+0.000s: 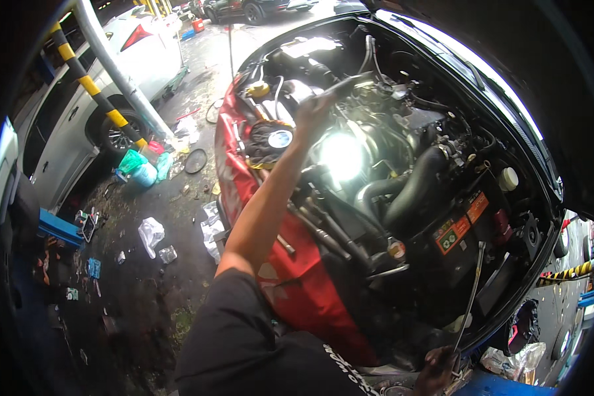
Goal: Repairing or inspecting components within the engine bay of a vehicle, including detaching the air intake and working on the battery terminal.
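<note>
My left arm reaches across the front of an open engine bay. My left hand (313,113) is closed above the engine, where a dark, long, narrow piece (350,84) extends from its fingers; blur hides what kind it is. Low at the right, my right hand (437,367) grips the lower end of a long, thin metal bar (469,300). The bar slants up beside the battery (461,224), its thicker tip near the battery's edge. A bright light (342,157) glares among the hoses and hides parts of the engine (402,135).
A red cover (303,284) drapes over the car's front, with several metal tools (323,231) along its edge. On its left part sits a dark cloth-like bundle (270,142). Crumpled plastic (151,236) litters the floor beside a striped post (96,92) and a white car (69,142).
</note>
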A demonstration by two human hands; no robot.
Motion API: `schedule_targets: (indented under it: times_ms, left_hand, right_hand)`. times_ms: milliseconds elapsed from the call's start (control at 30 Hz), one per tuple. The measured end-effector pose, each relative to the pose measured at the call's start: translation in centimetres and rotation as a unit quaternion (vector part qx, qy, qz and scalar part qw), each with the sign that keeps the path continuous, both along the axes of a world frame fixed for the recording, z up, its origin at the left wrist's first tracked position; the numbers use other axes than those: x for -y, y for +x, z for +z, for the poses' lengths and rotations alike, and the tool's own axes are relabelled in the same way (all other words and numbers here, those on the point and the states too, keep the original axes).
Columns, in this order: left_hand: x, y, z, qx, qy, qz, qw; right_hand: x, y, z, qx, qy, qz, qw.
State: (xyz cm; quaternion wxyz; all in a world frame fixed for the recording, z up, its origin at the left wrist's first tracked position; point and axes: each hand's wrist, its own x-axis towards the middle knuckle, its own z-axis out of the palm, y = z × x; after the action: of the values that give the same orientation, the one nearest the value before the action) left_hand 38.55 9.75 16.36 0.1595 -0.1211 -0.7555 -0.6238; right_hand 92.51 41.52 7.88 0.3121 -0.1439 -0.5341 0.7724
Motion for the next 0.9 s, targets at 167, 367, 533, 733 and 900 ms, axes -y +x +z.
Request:
schedule_targets:
  times_ms: [167,367,533,733,900]
  left_hand:
    - [14.7,4.8,-2.9,0.05,-0.102,0.292,0.95]
    - [20.9,0.8,-7.8,0.127,-0.135,0.436,0.881]
    - [22.0,-0.7,-9.4,0.182,-0.207,0.341,0.899]
    - [24.7,-1.7,-11.6,0.196,-0.167,0.256,0.932]
    - [28.6,-3.8,-13.0,0.209,-0.031,0.098,0.973]
  right_hand:
    - [7.0,-2.4,3.5,0.008,0.0,0.062,0.998]
    - [14.8,-4.2,5.7,0.018,-0.055,0.063,0.996]
    - [21.2,-5.7,7.7,0.09,0.008,0.068,0.994]
    - [28.1,-10.9,9.1,0.159,0.143,0.118,0.97]
    - [33.1,-20.3,9.2,0.177,0.279,0.205,0.921]
